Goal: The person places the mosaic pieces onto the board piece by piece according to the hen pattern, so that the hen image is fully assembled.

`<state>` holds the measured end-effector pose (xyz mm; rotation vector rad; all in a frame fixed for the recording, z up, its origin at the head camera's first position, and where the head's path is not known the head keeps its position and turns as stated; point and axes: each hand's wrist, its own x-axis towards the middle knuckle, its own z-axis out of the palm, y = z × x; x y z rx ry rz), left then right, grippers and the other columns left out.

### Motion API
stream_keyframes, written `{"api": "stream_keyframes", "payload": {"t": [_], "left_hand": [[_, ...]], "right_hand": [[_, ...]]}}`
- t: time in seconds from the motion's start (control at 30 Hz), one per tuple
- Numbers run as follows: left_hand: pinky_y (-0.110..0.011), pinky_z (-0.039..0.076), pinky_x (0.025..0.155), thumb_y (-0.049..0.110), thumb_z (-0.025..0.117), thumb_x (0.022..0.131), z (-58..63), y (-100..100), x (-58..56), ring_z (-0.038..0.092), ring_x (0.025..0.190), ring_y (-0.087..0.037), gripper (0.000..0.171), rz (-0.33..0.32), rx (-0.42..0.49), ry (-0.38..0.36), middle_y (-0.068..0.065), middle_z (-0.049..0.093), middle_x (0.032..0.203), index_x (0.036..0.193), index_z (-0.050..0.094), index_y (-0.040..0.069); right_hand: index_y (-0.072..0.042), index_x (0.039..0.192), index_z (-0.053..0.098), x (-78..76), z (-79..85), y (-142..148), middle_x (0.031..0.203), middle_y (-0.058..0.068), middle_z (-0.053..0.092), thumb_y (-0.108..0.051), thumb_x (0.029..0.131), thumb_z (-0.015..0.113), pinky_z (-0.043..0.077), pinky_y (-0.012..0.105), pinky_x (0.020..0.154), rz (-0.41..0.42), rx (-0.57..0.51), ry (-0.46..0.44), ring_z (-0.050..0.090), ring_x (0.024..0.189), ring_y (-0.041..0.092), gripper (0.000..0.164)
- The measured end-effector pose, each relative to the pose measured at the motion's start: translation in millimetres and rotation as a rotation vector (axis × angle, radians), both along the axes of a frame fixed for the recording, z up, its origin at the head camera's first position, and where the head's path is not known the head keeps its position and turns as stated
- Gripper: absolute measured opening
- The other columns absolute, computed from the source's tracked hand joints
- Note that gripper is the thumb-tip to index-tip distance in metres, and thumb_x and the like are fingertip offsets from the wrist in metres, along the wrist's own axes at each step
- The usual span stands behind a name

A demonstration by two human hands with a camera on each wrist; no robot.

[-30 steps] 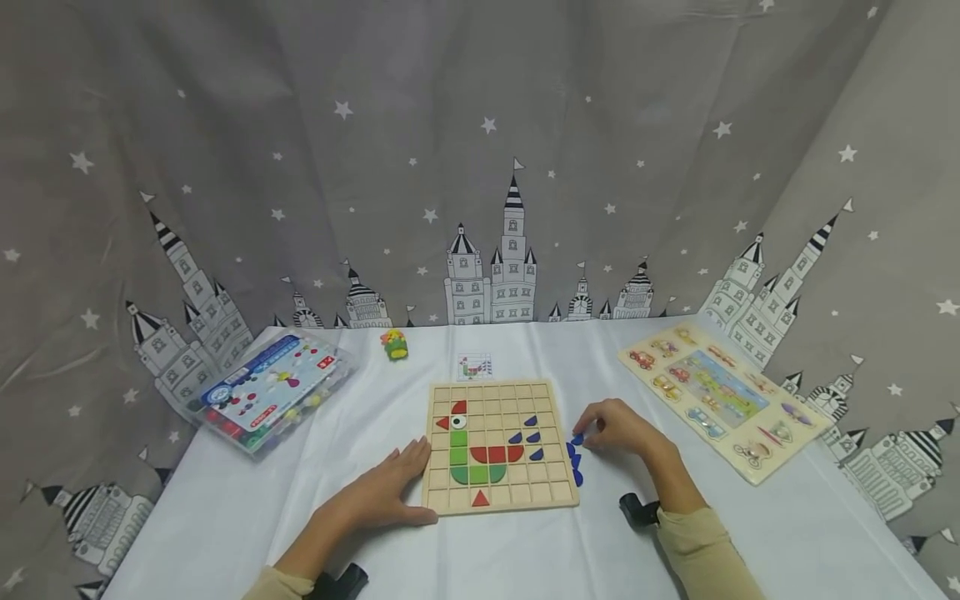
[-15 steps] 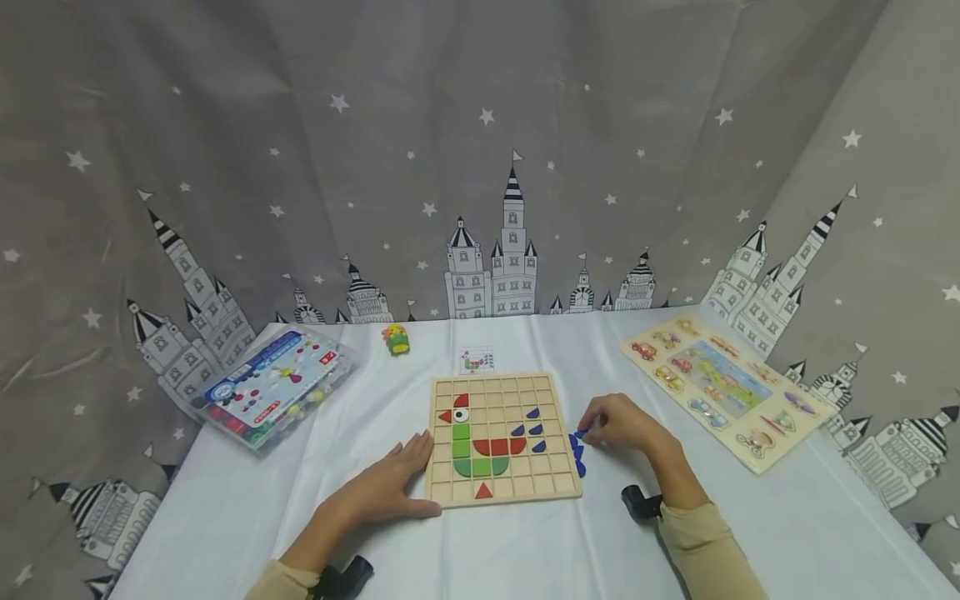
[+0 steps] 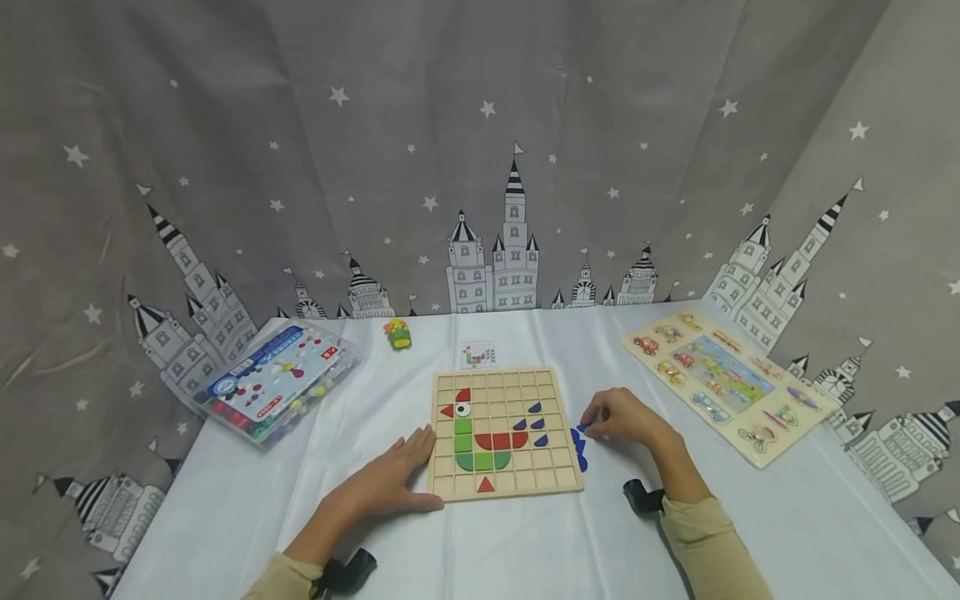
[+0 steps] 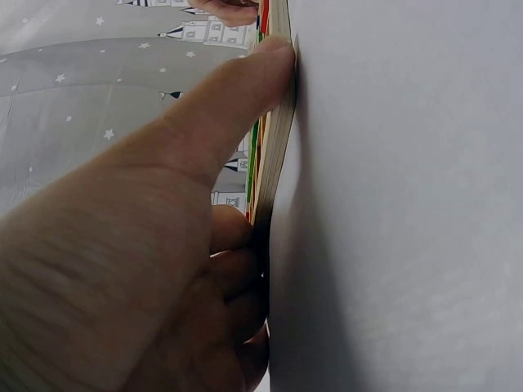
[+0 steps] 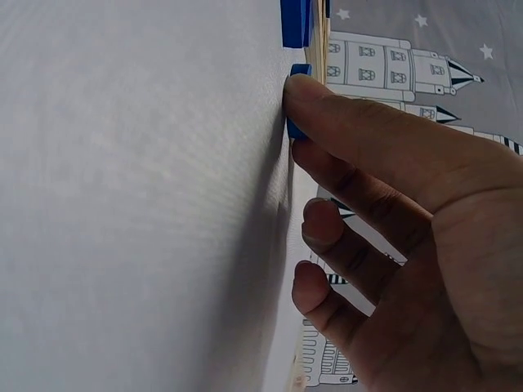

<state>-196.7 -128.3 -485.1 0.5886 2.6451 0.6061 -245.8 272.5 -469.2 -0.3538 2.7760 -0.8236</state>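
A square wooden grid board lies on the white cloth, with red, green and blue pieces forming a bird. My left hand rests against its left side. The left thumb touches the board's near edge in the left wrist view. Right of the board, my right hand pinches a blue half-round piece between thumb and index finger, low at the cloth. More blue pieces lie beside the board's right edge. Several blue pieces sit in the grid's right part.
Behind the board lies a small picture card. A green-and-yellow toy figure stands further back. To the left is a clear plastic box with a printed label; to the right, a flat picture puzzle. A grey castle-print curtain hangs behind.
The head view has tilted slightly, so the scene sits higher. My right hand stays at the blue pieces, its fingertips barely shifting. The left hand keeps its place on the board.
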Motion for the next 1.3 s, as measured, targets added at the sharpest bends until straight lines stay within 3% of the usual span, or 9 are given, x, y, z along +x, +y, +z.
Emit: {"api": "stream_keyframes", "payload": {"t": [0.33, 0.57, 0.7, 0.87, 1.03, 1.3], "left_hand": [[-0.045, 0.017, 0.126, 0.065, 0.074, 0.072, 1.1, 2, 0.8, 0.019, 0.152, -0.027, 0.112, -0.002, -0.006, -0.011, -0.009, 0.022, 0.163, 0.154, 0.025, 0.007], [-0.046, 0.019, 0.125, 0.065, 0.074, 0.072, 2.6, 3, -0.6, 0.019, 0.152, -0.028, 0.112, -0.011, 0.005, 0.016, -0.010, 0.022, 0.163, 0.154, 0.025, 0.007], [-0.046, 0.018, 0.125, 0.065, 0.074, 0.072, 2.2, 2, -0.3, 0.019, 0.151, -0.029, 0.112, -0.016, 0.002, 0.025, -0.011, 0.022, 0.162, 0.154, 0.025, 0.006], [-0.045, 0.018, 0.125, 0.066, 0.074, 0.071, 0.7, 1, -0.4, 0.019, 0.152, -0.026, 0.113, 0.001, -0.014, 0.005, -0.008, 0.022, 0.163, 0.155, 0.025, 0.008], [-0.045, 0.018, 0.125, 0.065, 0.075, 0.071, 1.2, 1, -1.4, 0.018, 0.152, -0.026, 0.112, 0.013, -0.016, 0.000, -0.008, 0.022, 0.163, 0.155, 0.025, 0.009], [-0.045, 0.018, 0.126, 0.063, 0.076, 0.071, 1.2, 2, -0.7, 0.019, 0.152, -0.027, 0.112, 0.006, 0.010, -0.003, -0.009, 0.023, 0.163, 0.154, 0.026, 0.006]], "right_hand": [[-0.013, 0.087, 0.075, 0.6, -1.7, 1, 0.080, -0.002, 0.067, -0.010, 0.077, 0.080, 0.047, 0.026, 0.062, -0.014, 0.000, -0.013, 0.053, 0.072, 0.014, 0.012], [-0.014, 0.086, 0.075, -2.2, 7.6, -1, 0.083, -0.002, 0.070, -0.010, 0.076, 0.080, 0.050, 0.027, 0.068, -0.028, 0.018, -0.013, 0.057, 0.079, 0.014, 0.012], [-0.014, 0.086, 0.076, -5.0, 12.5, -3, 0.085, -0.003, 0.071, -0.013, 0.077, 0.080, 0.050, 0.027, 0.071, 0.009, 0.014, 0.011, 0.058, 0.081, 0.013, 0.010], [-0.014, 0.085, 0.076, -9.8, 18.8, -11, 0.081, -0.004, 0.071, -0.014, 0.078, 0.080, 0.048, 0.025, 0.069, 0.050, 0.024, 0.042, 0.056, 0.076, 0.012, 0.008], [-0.015, 0.083, 0.076, -20.0, 26.7, -24, 0.078, -0.005, 0.070, -0.017, 0.079, 0.079, 0.047, 0.026, 0.068, 0.028, 0.072, 0.020, 0.054, 0.076, 0.014, 0.006], [-0.016, 0.082, 0.076, -30.3, 22.4, -46, 0.077, -0.006, 0.069, -0.021, 0.077, 0.081, 0.045, 0.026, 0.068, 0.012, 0.107, 0.033, 0.054, 0.076, 0.013, 0.008]]}}
